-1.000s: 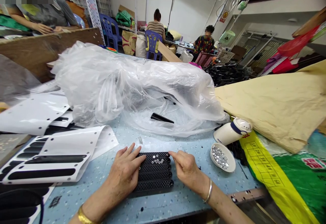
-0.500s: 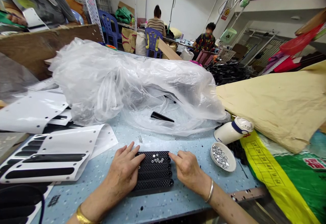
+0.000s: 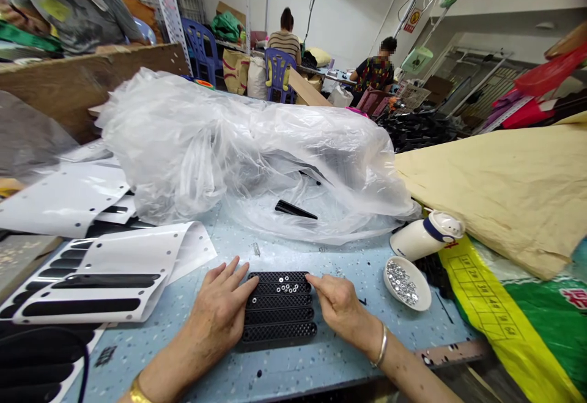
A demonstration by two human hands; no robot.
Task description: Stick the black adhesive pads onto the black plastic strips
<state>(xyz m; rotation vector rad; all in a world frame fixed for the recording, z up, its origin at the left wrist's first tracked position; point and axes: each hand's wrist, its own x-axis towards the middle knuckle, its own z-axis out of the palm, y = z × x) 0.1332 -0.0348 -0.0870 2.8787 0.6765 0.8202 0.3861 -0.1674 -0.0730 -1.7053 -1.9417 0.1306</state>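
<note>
Both hands rest on the black perforated strips [image 3: 279, 308] on the desk [image 3: 293, 366]: left hand [image 3: 220, 314] flat, fingers released; right hand [image 3: 342, 308] fingers curled, forefinger touching the silver rings [image 3: 285, 287]

The left hand [image 3: 219, 314] covers the left ends of the black perforated strips [image 3: 280, 310], and the right hand [image 3: 340, 309] covers their right ends. Tiny silver pieces on the top strip are too small to identify. Behind the strips, a clear plastic bag [image 3: 238, 146] veils its dark contents. Left of them, white punched sheets [image 3: 110, 274] run off the frame edge.
</note>
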